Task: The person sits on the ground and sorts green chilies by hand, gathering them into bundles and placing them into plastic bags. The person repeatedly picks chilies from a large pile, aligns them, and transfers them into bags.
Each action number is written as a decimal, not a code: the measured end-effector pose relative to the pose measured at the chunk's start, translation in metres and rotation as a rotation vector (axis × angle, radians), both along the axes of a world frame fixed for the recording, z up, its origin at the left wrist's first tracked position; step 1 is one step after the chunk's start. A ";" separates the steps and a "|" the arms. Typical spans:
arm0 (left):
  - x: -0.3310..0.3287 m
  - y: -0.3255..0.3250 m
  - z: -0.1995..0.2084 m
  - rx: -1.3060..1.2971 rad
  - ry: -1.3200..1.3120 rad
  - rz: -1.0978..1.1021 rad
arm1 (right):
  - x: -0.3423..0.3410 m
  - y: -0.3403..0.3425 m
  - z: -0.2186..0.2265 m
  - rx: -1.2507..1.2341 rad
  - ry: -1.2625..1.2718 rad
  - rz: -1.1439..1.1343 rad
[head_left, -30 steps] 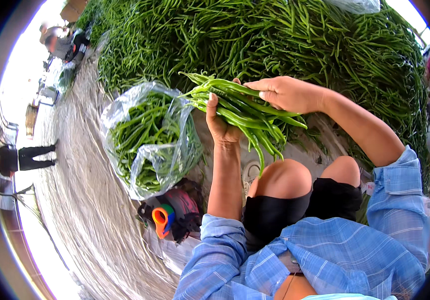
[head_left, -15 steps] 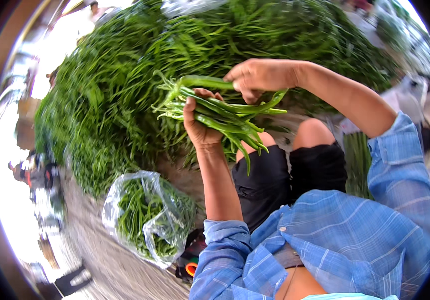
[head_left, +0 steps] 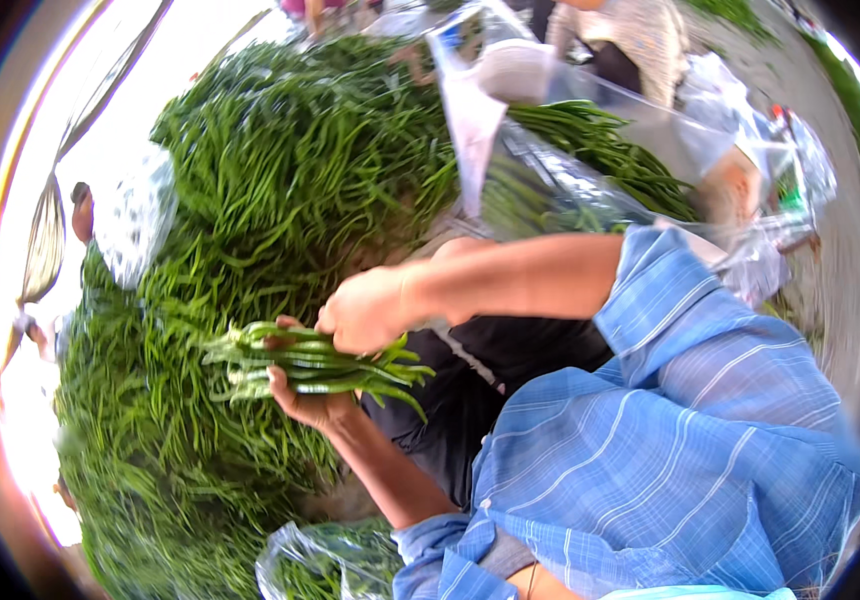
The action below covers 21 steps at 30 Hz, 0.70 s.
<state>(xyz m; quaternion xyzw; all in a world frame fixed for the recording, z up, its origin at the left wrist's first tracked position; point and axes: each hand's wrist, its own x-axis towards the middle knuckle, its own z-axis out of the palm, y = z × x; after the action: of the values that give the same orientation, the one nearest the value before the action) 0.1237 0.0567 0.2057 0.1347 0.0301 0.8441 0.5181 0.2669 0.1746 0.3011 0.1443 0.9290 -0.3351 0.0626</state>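
A bunch of long green chili peppers (head_left: 325, 365) is gripped in my left hand (head_left: 315, 405), the thumb across it and the stems pointing left. My right hand (head_left: 365, 308) sits at the upper side of the bunch with its fingers curled; whatever they hold, if anything, is hidden. Beyond both hands spreads a large heap of loose green chili peppers (head_left: 280, 180), which also runs down along the left.
A clear plastic bag (head_left: 295, 565) with green peppers lies near my left elbow. At the far right stands an opened clear bag (head_left: 465, 130) beside neatly laid peppers (head_left: 600, 150). Another person (head_left: 640, 40) is at the far side. A pale plastic bag (head_left: 138, 220) rests on the heap's left.
My view has swung to the right, so the opened bag and laid peppers now show. My right hand has come closer over the bunch, which my left hand still grips.
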 end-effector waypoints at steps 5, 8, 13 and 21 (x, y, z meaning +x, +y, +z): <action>0.028 0.011 0.031 -0.160 0.290 0.130 | 0.048 -0.033 0.022 0.204 0.167 -0.319; 0.071 0.024 0.082 -0.286 0.361 0.215 | 0.043 -0.034 0.009 0.365 0.541 -0.246; 0.095 0.055 0.123 -0.310 0.626 0.358 | 0.057 -0.006 0.036 0.459 0.726 -0.308; 0.131 0.152 0.195 -0.262 0.908 0.252 | 0.108 0.071 0.105 0.716 0.633 -0.319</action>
<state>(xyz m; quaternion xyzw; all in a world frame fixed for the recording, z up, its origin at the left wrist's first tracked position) 0.2543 0.2085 0.4006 0.4181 0.3753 0.7453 0.3591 0.3751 0.2454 0.4063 0.1883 0.9254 -0.0282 -0.3278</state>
